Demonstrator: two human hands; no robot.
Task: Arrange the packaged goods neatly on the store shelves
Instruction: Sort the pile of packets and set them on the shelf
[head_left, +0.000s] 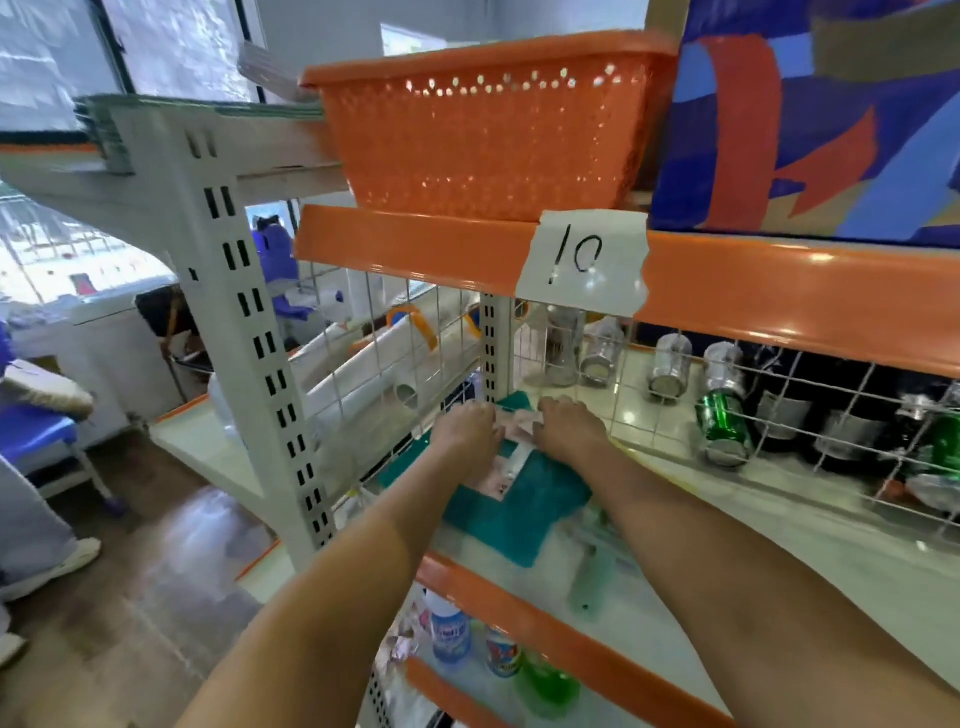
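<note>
Head view, frame centre: left hand (466, 427) and right hand (569, 427) both curled, knuckles up, gripping the far end of a teal packaged cloth (511, 506) with a pink-white label, which lies flat on the middle shelf (675, 618) by the white upright. Wire divider (779, 415) to its right fences off bottles; orange basket (483, 130) sits on the shelf above.

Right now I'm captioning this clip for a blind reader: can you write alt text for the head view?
Both hands, left hand and right hand, grip a flat teal package lying on a white store shelf. Above it sit an orange basket and a taped paper label reading 10; bottles lie behind a wire divider to the right.
</note>
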